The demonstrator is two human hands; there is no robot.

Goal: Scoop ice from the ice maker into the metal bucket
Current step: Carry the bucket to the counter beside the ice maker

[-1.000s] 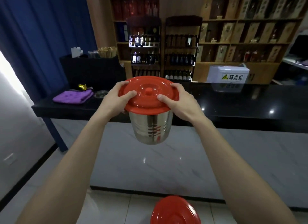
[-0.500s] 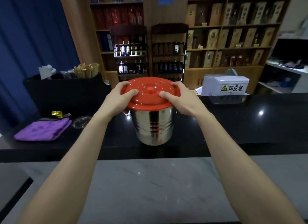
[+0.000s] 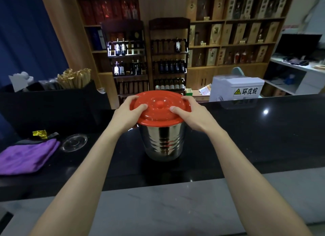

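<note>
Bucket [image 3: 163, 142] now on counter [image 3: 246, 139] (lid [image 3: 159, 111] gripped)

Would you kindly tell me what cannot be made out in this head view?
Head view, inside of the metal bucket: covered by the red lid, so any ice is unseen.
Fingertips of the left hand and right hand: partly hidden by the lid's rim.
Lower part of the white box: behind the black counter.
Labels of the bottles on the racks: too small to read.
</note>
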